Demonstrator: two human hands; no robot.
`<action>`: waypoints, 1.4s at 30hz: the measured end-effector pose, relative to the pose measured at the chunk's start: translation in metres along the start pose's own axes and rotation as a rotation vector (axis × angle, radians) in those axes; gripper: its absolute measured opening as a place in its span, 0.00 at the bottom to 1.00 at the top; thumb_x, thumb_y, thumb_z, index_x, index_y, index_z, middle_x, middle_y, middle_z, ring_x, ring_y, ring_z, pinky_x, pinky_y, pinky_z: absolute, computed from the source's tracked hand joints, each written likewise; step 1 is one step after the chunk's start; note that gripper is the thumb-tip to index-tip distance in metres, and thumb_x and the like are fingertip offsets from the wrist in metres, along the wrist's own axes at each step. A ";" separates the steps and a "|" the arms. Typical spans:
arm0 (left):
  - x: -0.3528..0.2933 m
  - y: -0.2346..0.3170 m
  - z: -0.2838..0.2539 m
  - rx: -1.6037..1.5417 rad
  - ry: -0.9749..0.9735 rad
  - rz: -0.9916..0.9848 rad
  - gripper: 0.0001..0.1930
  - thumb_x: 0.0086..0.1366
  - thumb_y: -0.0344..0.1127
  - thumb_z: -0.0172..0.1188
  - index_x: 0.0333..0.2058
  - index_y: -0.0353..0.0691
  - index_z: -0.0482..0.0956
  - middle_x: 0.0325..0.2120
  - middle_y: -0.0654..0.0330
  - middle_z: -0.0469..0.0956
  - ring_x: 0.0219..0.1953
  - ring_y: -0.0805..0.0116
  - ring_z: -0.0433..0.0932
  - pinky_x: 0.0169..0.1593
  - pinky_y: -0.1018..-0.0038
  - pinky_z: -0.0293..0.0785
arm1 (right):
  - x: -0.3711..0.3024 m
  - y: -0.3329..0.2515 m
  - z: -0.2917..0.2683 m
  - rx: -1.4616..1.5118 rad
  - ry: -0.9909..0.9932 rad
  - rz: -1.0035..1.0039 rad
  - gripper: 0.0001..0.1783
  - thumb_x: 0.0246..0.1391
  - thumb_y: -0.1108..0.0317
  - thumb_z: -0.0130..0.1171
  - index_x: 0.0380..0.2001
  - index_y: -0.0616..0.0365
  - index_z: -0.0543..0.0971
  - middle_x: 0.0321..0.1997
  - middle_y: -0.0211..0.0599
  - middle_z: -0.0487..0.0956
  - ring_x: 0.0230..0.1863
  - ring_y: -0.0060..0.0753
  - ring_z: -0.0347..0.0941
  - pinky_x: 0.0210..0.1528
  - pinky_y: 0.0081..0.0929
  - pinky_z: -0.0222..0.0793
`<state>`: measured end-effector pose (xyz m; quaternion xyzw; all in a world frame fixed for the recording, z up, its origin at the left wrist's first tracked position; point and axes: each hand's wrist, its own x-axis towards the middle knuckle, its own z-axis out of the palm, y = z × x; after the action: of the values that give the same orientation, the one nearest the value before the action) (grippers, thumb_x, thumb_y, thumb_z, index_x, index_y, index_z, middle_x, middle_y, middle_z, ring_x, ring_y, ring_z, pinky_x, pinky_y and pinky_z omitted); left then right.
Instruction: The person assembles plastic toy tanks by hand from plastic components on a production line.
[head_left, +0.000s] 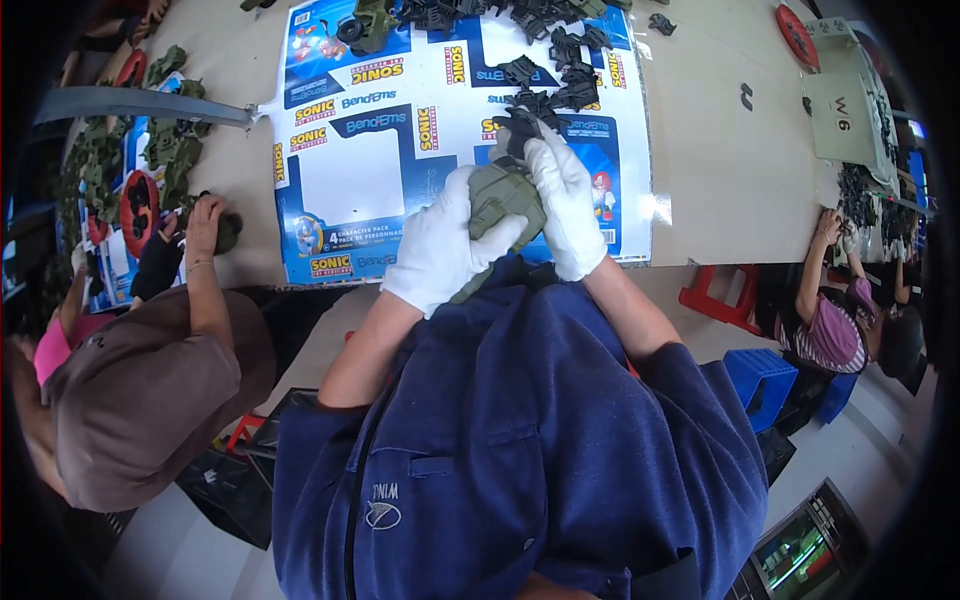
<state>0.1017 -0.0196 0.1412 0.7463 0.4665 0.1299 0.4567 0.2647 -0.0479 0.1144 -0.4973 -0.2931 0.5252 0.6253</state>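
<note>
Both my hands wear white gloves and meet over the near edge of the table. My left hand (437, 245) is closed round an olive-green plastic toy vehicle body (505, 200), its thumb across the near side. At the far end of that body, my right hand (562, 195) pinches a dark grey plastic part (512, 132); whether the part is joined to the body I cannot tell. Just beyond my right fingertips lie several black plastic parts (575, 92) in a loose trail. The fingers partly cover both held pieces.
Printed blue-and-white sheets (350, 180) cover the table before me. A green toy vehicle (368, 28) stands at the far edge beside a heap of black parts (440, 14). A grey metal arm (150, 106) reaches in from the left. Co-workers sit at both sides; a white bin (845, 110) stands right.
</note>
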 end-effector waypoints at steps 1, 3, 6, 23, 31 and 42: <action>0.001 -0.003 0.000 -0.002 0.001 0.001 0.45 0.51 0.63 0.69 0.58 0.38 0.62 0.44 0.43 0.79 0.43 0.43 0.81 0.45 0.58 0.77 | 0.002 0.000 0.002 -0.018 0.020 0.016 0.25 0.69 0.62 0.48 0.63 0.66 0.67 0.49 0.35 0.79 0.46 0.20 0.73 0.52 0.19 0.69; 0.004 -0.008 0.000 -0.005 0.037 0.137 0.51 0.45 0.62 0.73 0.60 0.39 0.60 0.45 0.44 0.79 0.45 0.44 0.81 0.47 0.59 0.77 | 0.005 -0.011 0.006 -0.005 0.012 0.052 0.24 0.69 0.63 0.48 0.62 0.66 0.67 0.50 0.35 0.79 0.46 0.19 0.72 0.52 0.17 0.68; 0.001 0.004 -0.008 -0.004 -0.034 0.055 0.54 0.41 0.60 0.76 0.61 0.40 0.60 0.47 0.46 0.79 0.48 0.46 0.80 0.50 0.62 0.77 | 0.003 -0.013 0.003 -0.007 -0.026 0.053 0.25 0.68 0.64 0.50 0.64 0.65 0.66 0.51 0.35 0.79 0.48 0.18 0.72 0.53 0.18 0.68; 0.009 0.030 -0.040 -0.159 -0.183 -0.219 0.50 0.46 0.63 0.72 0.59 0.32 0.66 0.46 0.46 0.81 0.50 0.55 0.80 0.55 0.69 0.73 | 0.011 -0.001 -0.058 0.217 -0.434 0.148 0.24 0.62 0.70 0.58 0.60 0.66 0.71 0.66 0.45 0.69 0.66 0.35 0.65 0.68 0.30 0.58; 0.011 0.029 -0.037 -0.174 -0.204 -0.198 0.52 0.46 0.65 0.70 0.58 0.27 0.67 0.47 0.45 0.80 0.50 0.52 0.80 0.55 0.68 0.73 | 0.013 -0.001 -0.060 0.132 -0.448 0.139 0.27 0.60 0.67 0.59 0.61 0.64 0.70 0.66 0.43 0.70 0.67 0.35 0.64 0.69 0.28 0.56; 0.021 0.015 -0.010 -0.203 -0.029 -0.206 0.53 0.50 0.68 0.67 0.61 0.30 0.60 0.47 0.39 0.78 0.52 0.45 0.78 0.56 0.64 0.72 | 0.022 -0.040 -0.023 -0.988 -0.400 -0.264 0.58 0.24 0.52 0.75 0.63 0.64 0.64 0.62 0.56 0.71 0.63 0.53 0.68 0.66 0.36 0.62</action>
<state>0.1154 0.0008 0.1533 0.6463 0.5183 0.1179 0.5475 0.3056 -0.0324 0.1401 -0.5811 -0.6778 0.3264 0.3103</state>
